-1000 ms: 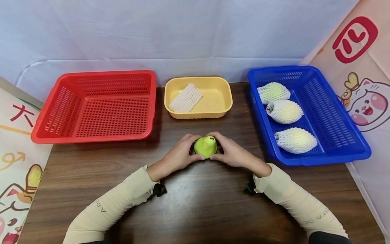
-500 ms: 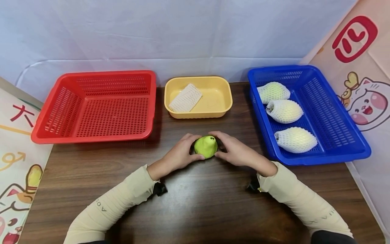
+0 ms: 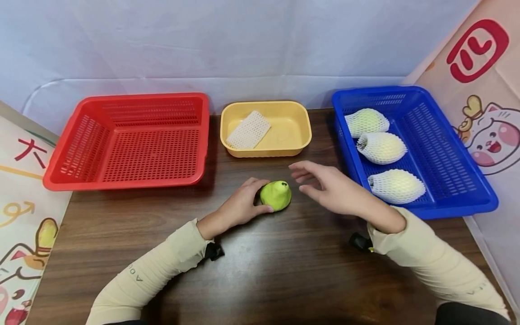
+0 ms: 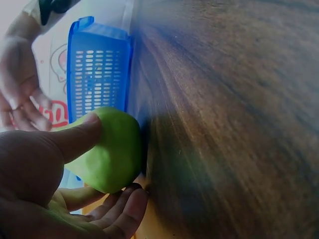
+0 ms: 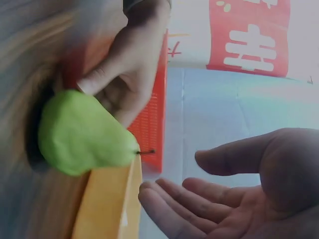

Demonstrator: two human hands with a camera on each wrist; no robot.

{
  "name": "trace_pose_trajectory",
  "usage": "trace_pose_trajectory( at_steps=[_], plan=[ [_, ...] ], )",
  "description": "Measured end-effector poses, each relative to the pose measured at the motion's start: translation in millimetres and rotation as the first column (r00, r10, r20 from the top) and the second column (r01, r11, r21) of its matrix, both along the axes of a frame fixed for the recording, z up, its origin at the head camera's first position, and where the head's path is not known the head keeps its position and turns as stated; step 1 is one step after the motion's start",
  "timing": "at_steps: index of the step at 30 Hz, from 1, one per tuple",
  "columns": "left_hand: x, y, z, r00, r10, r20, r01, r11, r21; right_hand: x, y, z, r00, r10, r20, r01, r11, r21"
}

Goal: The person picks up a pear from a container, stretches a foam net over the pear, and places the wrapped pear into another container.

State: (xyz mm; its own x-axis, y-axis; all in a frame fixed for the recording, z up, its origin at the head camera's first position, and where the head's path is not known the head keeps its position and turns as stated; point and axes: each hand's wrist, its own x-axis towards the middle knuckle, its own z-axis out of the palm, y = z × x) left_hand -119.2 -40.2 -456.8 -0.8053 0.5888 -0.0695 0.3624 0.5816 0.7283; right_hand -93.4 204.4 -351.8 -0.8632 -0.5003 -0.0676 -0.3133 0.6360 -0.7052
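Observation:
A green pear (image 3: 276,196) stands upright on the dark wooden table, its stem on top. My left hand (image 3: 243,204) grips it from the left side, with the thumb in front and the fingers behind. In the left wrist view the thumb presses against the pear (image 4: 112,152) while the fingers curl round its far side. Off to the right, my right hand (image 3: 331,187) is apart from the pear, raised over the table with its fingers relaxed and holding nothing. The right wrist view shows that right hand (image 5: 234,191) with a gap between its fingers and the pear (image 5: 82,134).
A red basket (image 3: 123,185) stands at the back left. The yellow tub (image 3: 266,153) in the back middle has a folded white foam net (image 3: 249,130) in it. On the right, a blue basket (image 3: 443,171) holds three fruits in foam nets (image 3: 396,186).
My right hand has let go of the pear and moved away to the right and up. The left hand keeps its grip and the pear stays in place.

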Motion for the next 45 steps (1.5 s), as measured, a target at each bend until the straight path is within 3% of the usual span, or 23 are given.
trace_pose_trajectory(
  at_steps=[5, 10, 16, 21, 24, 28, 31, 33, 37, 40, 42, 45],
  plan=[
    [-0.2, 0.3, 1.6, 1.0, -0.002, 0.001, 0.002, 1.0, 0.002, -11.9, 1, 28.4, 1.0, 0.003, -0.018, -0.002, 1.0, 0.031],
    [-0.3, -0.2, 1.7, 1.0, -0.008, -0.001, 0.008, 1.0, 0.014, -33.3, -5, 48.7, 1.0, -0.003, -0.023, 0.005, 0.997, 0.08],
    [-0.1, -0.4, -0.6, 1.0, -0.011, -0.011, 0.011, 0.999, 0.036, -69.3, -16, 55.7, 0.999, -0.012, -0.03, 0.016, 0.988, 0.153],
    [-1.2, -2.7, -1.1, 1.0, -0.012, -0.011, 0.012, 0.998, 0.064, -100.3, -24, 56.2, 0.999, -0.025, 0.033, 0.018, 0.976, 0.215],
    [-4.4, -6.0, 0.0, 1.0, 0.024, 0.016, -0.026, 0.991, 0.132, -117.6, -28, 55.6, 0.996, -0.042, 0.083, 0.022, 0.973, 0.229],
    [-14.0, -10.1, 2.4, 0.988, 0.124, 0.097, -0.144, 0.959, 0.245, -138.8, -32, 52.3, 0.987, -0.063, 0.144, 0.029, 0.973, 0.228],
    [-24.2, -11.4, 4.4, 0.951, 0.226, 0.213, -0.286, 0.906, 0.314, -153.6, -34, 47.3, 0.982, -0.074, 0.174, 0.034, 0.974, 0.224],
    [-31.7, -11.1, 5.5, 0.909, 0.292, 0.297, -0.387, 0.854, 0.348, -162.7, -36, 42.7, 0.98, -0.081, 0.184, 0.038, 0.974, 0.224],
    [-46.4, -9.3, 6.0, 0.803, 0.35, 0.483, -0.56, 0.72, 0.409, -179.0, -40, 30.1, 0.97, -0.09, 0.224, 0.033, 0.969, 0.245],
    [-53.5, -8.0, 7.6, 0.722, 0.339, 0.604, -0.649, 0.635, 0.419, -189.1, -43, 19.6, 0.956, -0.101, 0.274, 0.027, 0.965, 0.26],
    [-55.9, -7.9, 9.2, 0.683, 0.328, 0.653, -0.683, 0.604, 0.41, -195.5, -46, 13.0, 0.948, -0.117, 0.297, 0.035, 0.963, 0.269],
    [-58.0, -8.2, 10.3, 0.656, 0.321, 0.684, -0.704, 0.588, 0.398, -204.0, -49, 4.3, 0.939, -0.139, 0.313, 0.044, 0.956, 0.291]
  ],
)
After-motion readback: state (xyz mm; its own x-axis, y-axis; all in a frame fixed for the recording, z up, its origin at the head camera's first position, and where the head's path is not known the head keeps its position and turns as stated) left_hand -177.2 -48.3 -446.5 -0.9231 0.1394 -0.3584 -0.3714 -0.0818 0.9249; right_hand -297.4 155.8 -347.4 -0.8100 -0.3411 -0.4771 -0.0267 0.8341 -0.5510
